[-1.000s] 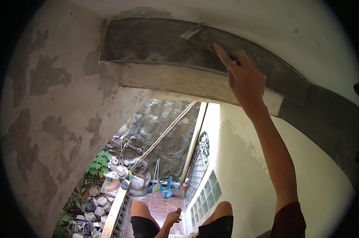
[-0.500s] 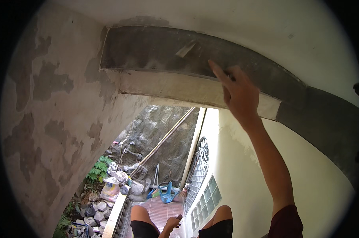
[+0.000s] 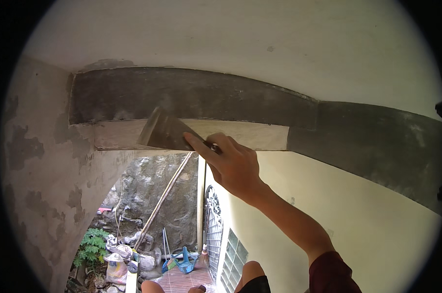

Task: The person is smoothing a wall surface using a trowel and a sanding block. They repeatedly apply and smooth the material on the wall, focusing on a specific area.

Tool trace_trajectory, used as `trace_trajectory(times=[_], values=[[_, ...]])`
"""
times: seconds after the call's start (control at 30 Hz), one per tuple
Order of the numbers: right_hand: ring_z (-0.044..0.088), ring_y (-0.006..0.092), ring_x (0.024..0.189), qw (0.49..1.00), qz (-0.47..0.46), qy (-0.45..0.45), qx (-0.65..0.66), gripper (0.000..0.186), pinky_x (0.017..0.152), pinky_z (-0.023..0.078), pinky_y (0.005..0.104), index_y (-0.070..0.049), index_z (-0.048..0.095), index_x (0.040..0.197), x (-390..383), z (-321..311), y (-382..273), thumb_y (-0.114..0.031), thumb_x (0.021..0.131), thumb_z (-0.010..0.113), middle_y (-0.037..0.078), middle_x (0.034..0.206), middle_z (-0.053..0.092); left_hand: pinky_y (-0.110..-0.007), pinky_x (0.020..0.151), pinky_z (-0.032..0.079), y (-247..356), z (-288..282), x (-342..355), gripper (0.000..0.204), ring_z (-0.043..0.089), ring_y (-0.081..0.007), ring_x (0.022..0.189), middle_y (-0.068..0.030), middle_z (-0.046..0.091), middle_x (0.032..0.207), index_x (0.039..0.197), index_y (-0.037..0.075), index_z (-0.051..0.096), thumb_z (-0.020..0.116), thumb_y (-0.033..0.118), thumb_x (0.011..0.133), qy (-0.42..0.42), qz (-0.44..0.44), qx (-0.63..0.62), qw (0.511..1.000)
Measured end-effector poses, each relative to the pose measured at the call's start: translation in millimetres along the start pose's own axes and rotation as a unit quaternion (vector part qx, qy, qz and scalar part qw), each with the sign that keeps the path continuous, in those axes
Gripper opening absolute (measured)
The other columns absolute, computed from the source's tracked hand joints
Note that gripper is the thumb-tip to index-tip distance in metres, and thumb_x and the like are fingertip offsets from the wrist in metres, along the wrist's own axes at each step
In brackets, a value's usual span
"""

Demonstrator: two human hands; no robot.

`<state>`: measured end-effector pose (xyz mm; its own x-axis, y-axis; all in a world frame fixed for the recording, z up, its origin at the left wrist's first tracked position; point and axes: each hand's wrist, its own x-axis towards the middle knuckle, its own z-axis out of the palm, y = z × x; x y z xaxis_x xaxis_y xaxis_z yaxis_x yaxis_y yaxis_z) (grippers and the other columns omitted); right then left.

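Note:
My right hand (image 3: 238, 167) is raised in front of the beam and closed round the handle of a wide putty knife (image 3: 166, 133), its index finger stretched along the metal blade. The blade tilts up to the left, overlapping the pale lower band (image 3: 250, 133) and the bottom edge of the dark grey band (image 3: 196, 93). Whether it touches the surface I cannot tell. At the lower edge, only a small part of my left hand (image 3: 196, 289) shows near my knees, closed by a dark object too cut off to name.
A patchy plaster wall (image 3: 30, 195) rises at left, a cream wall (image 3: 338, 205) at right. Far below lie a tiled floor (image 3: 182, 282), a blue dustpan (image 3: 186, 261), a broom (image 3: 204, 254), stacked sacks (image 3: 116, 268), leaning poles (image 3: 165, 198) and a green plant (image 3: 91, 246).
My right hand has come down and left from the dark band, and the putty knife's blade now shows broadside. The view has shifted right and upward; my left hand has sunk toward the lower edge.

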<state>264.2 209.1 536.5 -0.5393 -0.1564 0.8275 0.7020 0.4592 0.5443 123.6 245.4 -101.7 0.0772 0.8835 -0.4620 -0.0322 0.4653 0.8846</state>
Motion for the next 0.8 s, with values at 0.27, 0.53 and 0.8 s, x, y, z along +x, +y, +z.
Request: trace_trajectory(times=[0.27, 0.53, 0.8], values=[[0.06, 0.017, 0.061, 0.991, 0.113, 0.073, -0.005, 0.042, 0.052, 0.049, 0.0296, -0.018, 0.065, 0.123, -13.6, -41.9, 24.3, -0.001, 0.085, 0.062, 0.005, 0.085, 0.064, -0.04, 0.066, 0.057, -0.3, 6.0, -1.9, 0.035, 0.069, -0.0303, 0.084, -0.0152, 0.066, 0.103, 0.116, -0.005, 0.062, 0.053, -0.003, 0.082, -0.001, -0.022, -0.006, 1.0], [0.058, 0.0141, 0.062, 0.978, 0.1, 0.176, -0.06, 0.013, 0.052, 0.045, 0.0266, 0.0, 0.065, 0.102, -13.1, -91.4, 81.2, -0.005, 0.091, 0.063, 0.007, 0.078, 0.062, -0.039, 0.066, 0.057, 1.4, 3.9, -18.4, 0.034, 0.069, -0.0306, 0.083, -0.0167, 0.066, 0.102, 0.117, -0.008, 0.059, 0.054, 0.001, 0.084, -0.004, -0.01, 0.033, 0.999], [0.059, 0.0123, 0.057, 0.964, 0.094, 0.212, -0.127, 0.009, 0.05, 0.046, 0.025, -0.007, 0.069, 0.096, 9.6, -122.3, 105.6, -0.005, 0.086, 0.068, 0.003, 0.075, 0.064, -0.044, 0.08, 0.057, 50.4, 3.3, -59.8, 0.036, 0.068, -0.0389, 0.095, -0.0231, 0.061, 0.114, 0.124, -0.014, 0.047, 0.05, 0.0, 0.091, -0.04, 0.008, -0.088, 0.995]])
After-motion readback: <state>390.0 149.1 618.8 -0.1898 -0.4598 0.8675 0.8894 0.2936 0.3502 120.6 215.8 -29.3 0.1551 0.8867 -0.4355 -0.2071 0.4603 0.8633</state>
